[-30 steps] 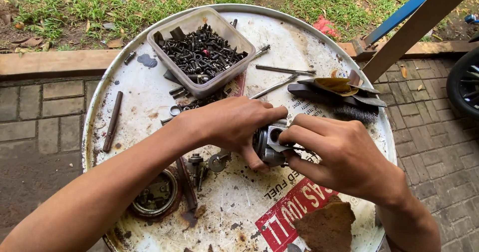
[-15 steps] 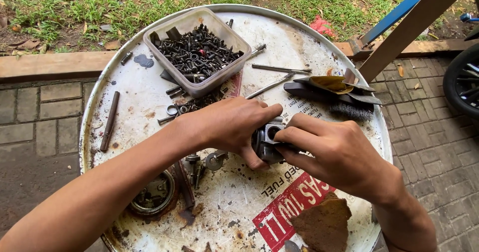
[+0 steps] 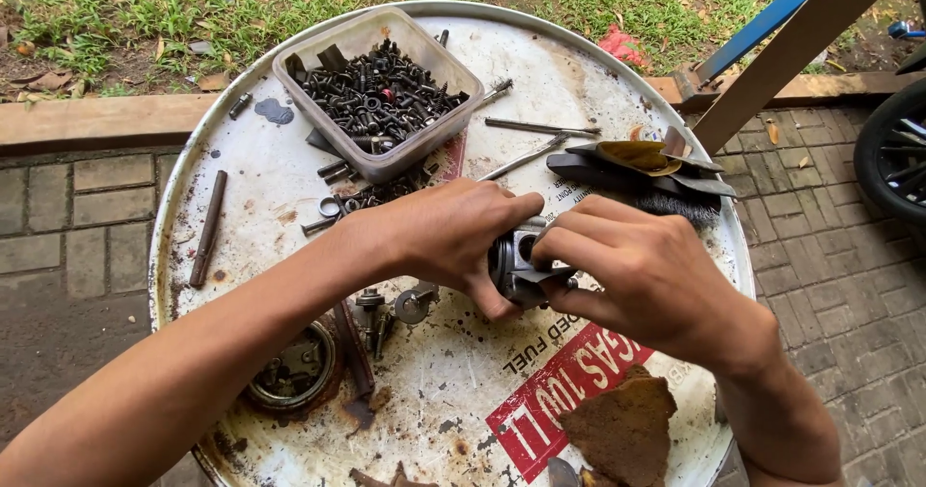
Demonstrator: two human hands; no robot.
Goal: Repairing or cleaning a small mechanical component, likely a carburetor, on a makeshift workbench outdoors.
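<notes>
Metal part [image 3: 516, 265] held above the drum lid [image 3: 289, 174], just below the wire brush [image 3: 637, 183]. Left hand [image 3: 453, 236] and right hand [image 3: 641, 275] fingers closed around it from either side.

The round drum top [image 3: 289, 188] is white with brown rust spots and dark stains, and it has a red patch with white letters [image 3: 569, 391]. The plastic tub [image 3: 333, 48] is see-through grey, and the bolts [image 3: 381, 92] in it are black. The small metal part [image 3: 516, 260] in the hands is grey and silver. The brush [image 3: 627, 180] is black. The rod [image 3: 207, 229] is rusty brown. The grass [image 3: 193, 5] is green. The paving bricks [image 3: 58, 217] are grey.
</notes>
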